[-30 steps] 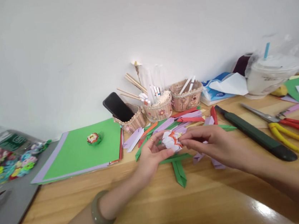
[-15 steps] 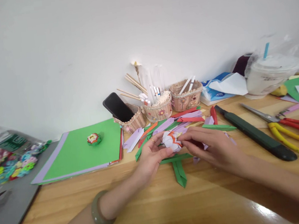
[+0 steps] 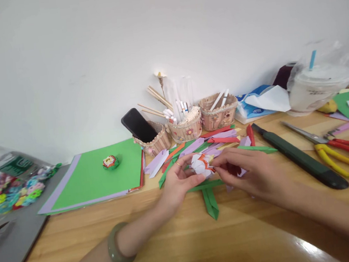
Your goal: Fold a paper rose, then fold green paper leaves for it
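A small white-and-orange folded paper flower (image 3: 201, 165) is held up between both hands above the wooden table. My left hand (image 3: 178, 180) is closed round its left side, thumb in front. On the right edge, my right hand (image 3: 242, 169) pinches the flower between thumb and fingertips; which fold they grip is hidden. Folded green paper strips (image 3: 211, 204) lie just below the hands. Behind them is a heap of folded paper strips (image 3: 192, 146) in purple, red, orange and green.
Behind the strips stand wooden-stick baskets (image 3: 185, 130), one holding a phone (image 3: 138, 126). At left, a small paper flower (image 3: 110, 162) sits on green paper sheets (image 3: 89, 185). To the right lie a dark green utility knife (image 3: 300, 156), scissors (image 3: 307, 132) and a lidded cup (image 3: 314, 85).
The whole scene sits slightly further right in the view. Both hands keep their hold on the paper flower, with only a slight shift of the right fingers.
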Demonstrator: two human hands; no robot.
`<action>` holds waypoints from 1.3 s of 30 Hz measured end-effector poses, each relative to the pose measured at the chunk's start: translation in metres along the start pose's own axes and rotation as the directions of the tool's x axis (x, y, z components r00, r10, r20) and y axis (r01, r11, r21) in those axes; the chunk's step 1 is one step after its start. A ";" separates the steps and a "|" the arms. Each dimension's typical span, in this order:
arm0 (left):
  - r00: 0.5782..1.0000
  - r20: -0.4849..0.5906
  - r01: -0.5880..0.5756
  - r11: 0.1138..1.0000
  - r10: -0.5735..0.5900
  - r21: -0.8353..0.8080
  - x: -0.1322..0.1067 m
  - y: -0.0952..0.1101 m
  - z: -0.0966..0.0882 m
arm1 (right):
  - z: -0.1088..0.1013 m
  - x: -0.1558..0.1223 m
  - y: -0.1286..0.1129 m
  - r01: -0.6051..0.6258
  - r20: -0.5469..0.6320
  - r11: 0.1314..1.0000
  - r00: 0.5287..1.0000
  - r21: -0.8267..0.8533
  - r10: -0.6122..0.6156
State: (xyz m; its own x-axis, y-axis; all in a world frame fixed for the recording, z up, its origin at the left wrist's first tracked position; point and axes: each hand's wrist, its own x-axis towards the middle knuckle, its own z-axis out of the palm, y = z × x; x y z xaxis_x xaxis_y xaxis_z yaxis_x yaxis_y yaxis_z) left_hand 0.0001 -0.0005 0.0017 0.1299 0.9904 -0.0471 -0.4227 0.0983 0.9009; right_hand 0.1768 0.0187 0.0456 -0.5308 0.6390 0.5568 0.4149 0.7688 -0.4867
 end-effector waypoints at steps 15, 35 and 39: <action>0.999 0.019 -0.049 0.997 0.048 0.056 0.000 0.000 0.002 | 0.001 -0.002 0.001 -0.023 0.021 1.000 0.999 -0.016 0.023; 0.999 -0.011 -0.029 0.998 0.030 0.052 0.000 0.003 0.004 | 0.001 -0.001 0.001 -0.016 0.045 1.000 0.999 -0.001 0.016; 1.000 -0.014 -0.026 0.999 0.027 0.030 0.000 0.003 0.005 | 0.001 -0.001 0.001 -0.002 0.052 1.000 0.999 -0.015 0.003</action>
State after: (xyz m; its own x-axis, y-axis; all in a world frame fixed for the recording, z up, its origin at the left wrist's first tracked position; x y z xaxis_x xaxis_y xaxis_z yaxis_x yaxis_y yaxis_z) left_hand 0.0032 -0.0005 0.0062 0.1063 0.9939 -0.0288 -0.3988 0.0692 0.9144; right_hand 0.1767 0.0192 0.0438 -0.5670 0.6392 0.5196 0.4272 0.7675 -0.4779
